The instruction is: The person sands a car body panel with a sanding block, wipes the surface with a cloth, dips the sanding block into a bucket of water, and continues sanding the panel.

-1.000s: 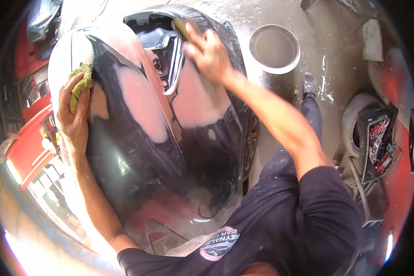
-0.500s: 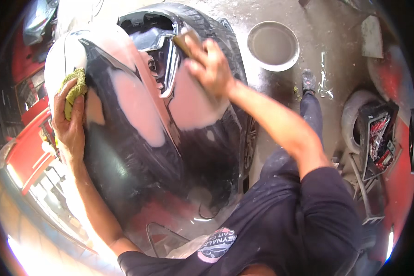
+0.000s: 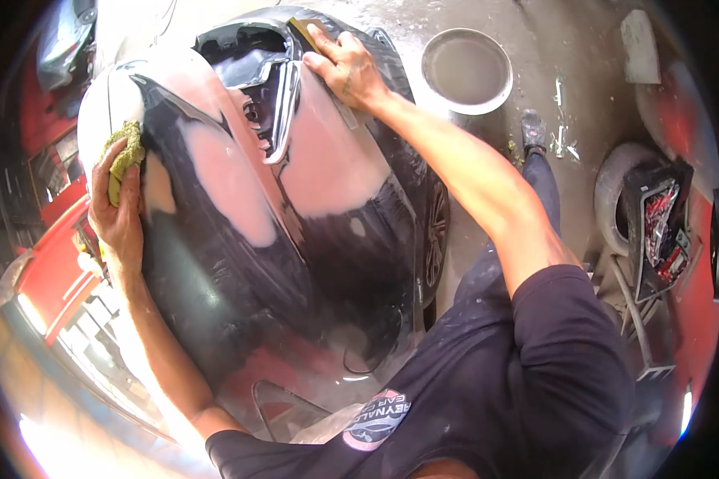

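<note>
In front of me is a dark car body (image 3: 208, 295) with smooth pinkish patches (image 3: 224, 184) and an opening (image 3: 252, 56) at its far end. My left hand (image 3: 118, 188) grips a yellow-green sponge (image 3: 128, 152) against the pale left side of the body. Farther off and to the right, my right hand (image 3: 350, 72) is closed over a long, flat, brownish sanding block (image 3: 302, 33). The block lies along the pinkish panel to the right of the opening, its near end showing below the hand. My palm hides its middle.
A round pan (image 3: 507, 84) of greyish liquid stands on the floor right of the car. My foot (image 3: 534, 132) is on the floor nearby. Farther right are a tyre (image 3: 613, 199) and a black frame-like part (image 3: 637, 239). Red panels (image 3: 52, 279) stand at the left.
My right hand and the sanding block have slid away from me and slightly left along the panel. My left hand keeps its hold on the sponge in about the same spot.
</note>
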`<move>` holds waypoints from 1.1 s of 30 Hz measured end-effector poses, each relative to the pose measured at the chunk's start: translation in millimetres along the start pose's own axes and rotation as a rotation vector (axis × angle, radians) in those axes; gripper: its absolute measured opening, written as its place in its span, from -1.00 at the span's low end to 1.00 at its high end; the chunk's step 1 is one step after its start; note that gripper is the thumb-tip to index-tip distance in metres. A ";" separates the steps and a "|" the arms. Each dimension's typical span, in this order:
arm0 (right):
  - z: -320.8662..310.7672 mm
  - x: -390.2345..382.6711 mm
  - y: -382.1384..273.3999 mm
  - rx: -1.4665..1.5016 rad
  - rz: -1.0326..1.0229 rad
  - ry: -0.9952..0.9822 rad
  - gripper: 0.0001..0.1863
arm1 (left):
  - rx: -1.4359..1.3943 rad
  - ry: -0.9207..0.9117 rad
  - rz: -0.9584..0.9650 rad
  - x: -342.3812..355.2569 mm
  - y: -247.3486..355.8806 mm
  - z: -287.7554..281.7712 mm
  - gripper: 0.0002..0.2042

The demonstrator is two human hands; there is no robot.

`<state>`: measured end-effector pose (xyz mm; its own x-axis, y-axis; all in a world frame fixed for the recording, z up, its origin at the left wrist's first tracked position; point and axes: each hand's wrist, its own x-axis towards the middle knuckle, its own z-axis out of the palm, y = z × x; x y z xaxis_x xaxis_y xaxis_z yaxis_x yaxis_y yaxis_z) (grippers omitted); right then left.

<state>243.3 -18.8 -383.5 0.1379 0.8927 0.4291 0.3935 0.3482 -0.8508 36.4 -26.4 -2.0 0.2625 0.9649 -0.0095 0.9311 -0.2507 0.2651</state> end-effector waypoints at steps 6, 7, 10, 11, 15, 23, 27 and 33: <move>-35.4 -86.2 -84.0 0.241 0.139 0.040 -0.31 | -0.057 -0.006 -0.073 -4.3 -4.0 -4.1 -0.67; -30.1 -66.7 -58.2 0.095 0.107 0.026 -0.34 | -0.062 -0.011 -0.066 0.7 -7.5 0.3 -0.67; -13.7 -18.9 -20.2 0.101 0.193 -0.021 -0.36 | -0.085 -0.014 -0.091 1.2 -19.0 1.0 -0.66; -9.8 -18.2 -22.4 0.082 0.229 -0.017 -0.36 | -0.086 -0.018 -0.092 0.6 -19.3 1.7 -0.66; -34.5 -93.0 -98.4 0.178 0.131 0.081 -0.34 | -0.072 -0.003 -0.095 -7.0 -18.5 -8.4 -0.65; -13.5 -37.8 -36.8 0.030 0.225 -0.053 -0.39 | -0.088 0.005 -0.088 -1.2 -21.6 1.2 -0.66; -47.8 -115.5 -99.2 0.296 0.161 0.015 -0.31 | -0.002 0.027 -0.009 -3.6 -15.3 -0.7 -0.67; -15.1 -54.9 -22.1 0.048 0.142 -0.055 -0.35 | -0.155 0.034 -0.133 0.4 -18.4 6.4 -0.66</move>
<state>240.7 -79.8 -383.7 0.1381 0.9478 0.2875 0.3293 0.2298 -0.9159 21.0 -21.9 -13.0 0.1293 0.9913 -0.0228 0.9060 -0.1087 0.4090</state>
